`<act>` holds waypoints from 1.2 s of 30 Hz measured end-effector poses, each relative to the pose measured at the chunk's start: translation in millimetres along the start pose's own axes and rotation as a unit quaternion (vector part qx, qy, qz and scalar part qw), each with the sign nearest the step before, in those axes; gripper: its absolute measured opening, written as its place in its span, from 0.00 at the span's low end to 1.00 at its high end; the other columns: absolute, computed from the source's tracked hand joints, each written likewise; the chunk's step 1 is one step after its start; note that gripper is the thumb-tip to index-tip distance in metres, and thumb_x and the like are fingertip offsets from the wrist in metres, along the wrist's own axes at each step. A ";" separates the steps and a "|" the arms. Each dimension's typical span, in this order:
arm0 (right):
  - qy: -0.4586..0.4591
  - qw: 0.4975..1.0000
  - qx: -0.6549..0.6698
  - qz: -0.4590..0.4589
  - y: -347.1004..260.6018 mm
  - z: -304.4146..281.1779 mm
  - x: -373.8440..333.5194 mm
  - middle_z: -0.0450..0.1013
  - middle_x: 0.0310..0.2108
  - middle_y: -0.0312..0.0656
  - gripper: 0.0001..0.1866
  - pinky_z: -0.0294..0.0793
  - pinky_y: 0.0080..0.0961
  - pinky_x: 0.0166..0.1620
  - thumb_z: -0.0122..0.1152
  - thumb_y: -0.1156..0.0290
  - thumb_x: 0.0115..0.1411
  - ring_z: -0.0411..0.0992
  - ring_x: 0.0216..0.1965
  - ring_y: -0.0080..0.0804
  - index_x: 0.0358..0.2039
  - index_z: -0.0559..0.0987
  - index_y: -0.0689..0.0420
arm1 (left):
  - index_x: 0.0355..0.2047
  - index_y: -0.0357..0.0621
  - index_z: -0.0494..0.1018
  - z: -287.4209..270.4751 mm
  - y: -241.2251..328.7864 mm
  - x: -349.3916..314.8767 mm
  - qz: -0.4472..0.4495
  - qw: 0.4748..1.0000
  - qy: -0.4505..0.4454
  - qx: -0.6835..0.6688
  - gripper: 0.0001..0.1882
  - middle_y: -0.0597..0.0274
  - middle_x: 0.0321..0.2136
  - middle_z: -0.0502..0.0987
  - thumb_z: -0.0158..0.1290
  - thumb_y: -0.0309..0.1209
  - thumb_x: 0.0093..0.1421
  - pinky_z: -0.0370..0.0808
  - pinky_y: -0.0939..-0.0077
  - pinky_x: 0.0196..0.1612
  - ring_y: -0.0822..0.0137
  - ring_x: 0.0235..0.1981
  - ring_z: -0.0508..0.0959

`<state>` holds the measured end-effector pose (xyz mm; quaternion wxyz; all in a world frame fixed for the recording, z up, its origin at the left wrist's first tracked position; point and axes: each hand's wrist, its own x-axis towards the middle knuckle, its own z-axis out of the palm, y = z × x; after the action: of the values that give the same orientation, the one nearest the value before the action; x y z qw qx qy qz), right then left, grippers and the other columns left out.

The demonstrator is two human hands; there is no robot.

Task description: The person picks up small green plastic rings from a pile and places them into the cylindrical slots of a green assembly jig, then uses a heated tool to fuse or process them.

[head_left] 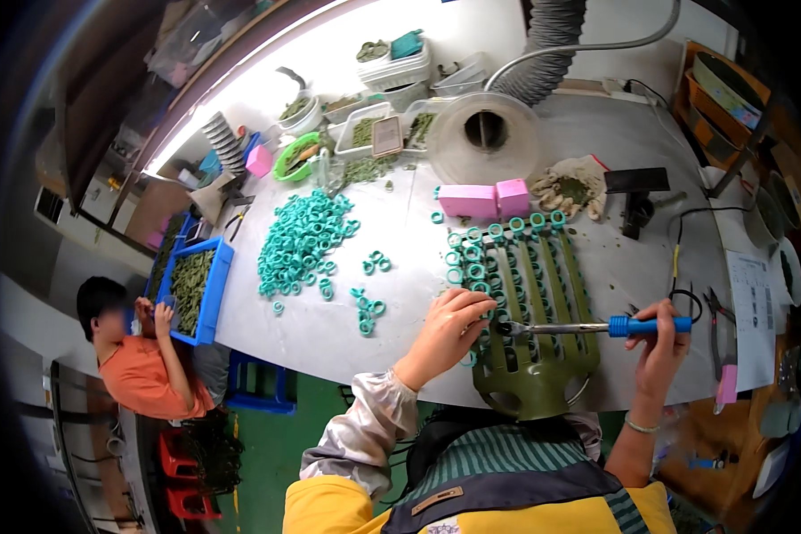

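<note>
We see a glossy blue plastic handle [630,327], a shiny metal shaft [570,328], smooth teal rings [301,242] and a smooth, metallic-looking grey surface [402,222].

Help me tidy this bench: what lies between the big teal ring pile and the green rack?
In the head view, loose teal rings, mostly clustered, lie on the tabletop, with the left hand at the rack.

Right hand [660,345] gripped a blue-handled tool [630,327], its metal shaft over a green slotted rack [532,383] | left hand [443,327] was at the rack's left side | teal rings [303,240] lay heaped on a gray table [409,267] | orange-shirted co-worker [156,378] was beside a blue tray [223,276]
</note>
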<state>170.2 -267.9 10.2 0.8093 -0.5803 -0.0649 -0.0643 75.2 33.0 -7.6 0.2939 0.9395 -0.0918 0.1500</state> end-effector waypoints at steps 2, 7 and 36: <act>0.013 1.000 -0.003 0.002 0.5 0.9 0.6 0.73 0.25 0.38 0.16 0.72 0.15 0.17 0.53 0.67 0.65 0.70 0.14 0.23 0.24 0.76 0.65 | 0.45 0.42 0.76 -9.4 -12.9 -0.7 -0.050 0.990 0.058 -0.121 0.14 0.55 0.41 0.76 0.57 0.23 0.58 0.72 0.66 0.46 0.55 0.44 0.75; -0.011 1.000 0.003 0.010 -3.1 6.7 -0.4 0.70 0.22 0.37 0.17 0.72 0.14 0.17 0.52 0.67 0.66 0.69 0.14 0.22 0.22 0.75 0.64 | 0.27 0.41 0.74 -62.8 -123.0 -59.9 -0.314 0.888 0.220 0.253 0.17 0.53 0.24 0.76 0.56 0.43 0.62 0.71 0.59 0.36 0.50 0.32 0.74; 0.002 1.000 -0.015 -0.011 -8.2 -7.2 -5.7 0.73 0.24 0.38 0.15 0.72 0.15 0.16 0.54 0.66 0.65 0.70 0.14 0.22 0.24 0.76 0.63 | 0.41 0.38 0.78 -59.1 -17.8 -45.2 -0.261 0.934 0.064 -0.235 0.09 0.65 0.40 0.75 0.58 0.21 0.59 0.74 0.85 0.33 0.78 0.35 0.75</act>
<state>163.3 -277.1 14.5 0.7996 -0.5917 -0.0688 -0.0757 24.0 85.6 14.2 0.5400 0.8231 0.1430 0.1022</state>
